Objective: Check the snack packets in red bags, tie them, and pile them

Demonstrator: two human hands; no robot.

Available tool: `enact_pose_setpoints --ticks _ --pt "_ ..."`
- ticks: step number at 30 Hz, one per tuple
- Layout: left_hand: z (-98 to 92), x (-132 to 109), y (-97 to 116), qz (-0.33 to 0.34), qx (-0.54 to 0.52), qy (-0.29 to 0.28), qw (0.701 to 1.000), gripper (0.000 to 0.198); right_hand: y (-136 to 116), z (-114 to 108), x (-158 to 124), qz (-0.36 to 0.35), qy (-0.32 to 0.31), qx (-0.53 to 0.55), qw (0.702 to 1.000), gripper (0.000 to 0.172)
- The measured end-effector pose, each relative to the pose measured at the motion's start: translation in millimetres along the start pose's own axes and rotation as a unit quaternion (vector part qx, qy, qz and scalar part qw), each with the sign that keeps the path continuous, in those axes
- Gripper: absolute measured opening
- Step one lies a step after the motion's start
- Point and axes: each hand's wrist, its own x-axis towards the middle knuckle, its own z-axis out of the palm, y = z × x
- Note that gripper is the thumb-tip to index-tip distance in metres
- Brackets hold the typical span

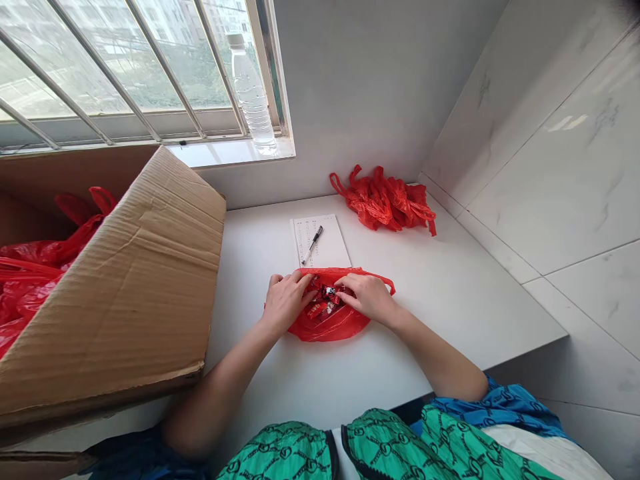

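Note:
A red plastic bag lies spread open on the white tabletop in front of me. Inside it are several small wrapped candies, mostly red, with silver and dark parts. My left hand grips the bag's left side, its thumb and fingertips bent over the rim toward the candies. From the right, my right hand reaches over the opposite rim, fingers bent and pinched at a candy near the middle. Its fingertips partly cover what they touch. One bag handle loops out beside the right wrist.
Behind the bag lies a sheet of paper with writing, a pen on it. Crumpled red bags sit by the back wall. A large cardboard box holding red bags stands left. On the windowsill is a water bottle.

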Motion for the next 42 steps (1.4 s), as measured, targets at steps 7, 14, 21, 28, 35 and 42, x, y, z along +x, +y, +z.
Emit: enact_pose_setpoints --ticks 7,14,21,28,35,42 --pt "1.3 3.5 3.2 0.011 -0.001 0.044 0.999 0.026 -1.3 -2.1 -0.2 0.006 0.004 -0.004 1.0 0.018" --pt "-18.3 -5.7 16.4 0.05 -0.078 0.194 0.977 0.02 -20.4 -13.7 0.1 0.024 0.042 0.19 0.981 0.027" --pt "-26.1 -13.6 37.3 0.088 -0.167 0.164 0.968 0.028 -29.9 -19.9 -2.6 0.075 -0.008 0.461 0.884 0.03" --pt "-30.2 -12.8 31.3 0.032 -0.32 0.128 0.938 0.02 -31.5 -26.2 -4.6 0.028 -0.013 0.391 0.92 0.027" --pt "-33.8 -10.2 28.6 -0.055 -0.537 0.048 0.841 0.024 -30.6 -20.1 -4.2 0.094 -0.043 0.544 0.833 0.033" --pt "-36.6 -10.6 30.7 -0.125 -0.676 -0.03 0.726 0.029 -25.7 -20.0 -1.4 0.125 0.0 0.604 0.787 0.026"
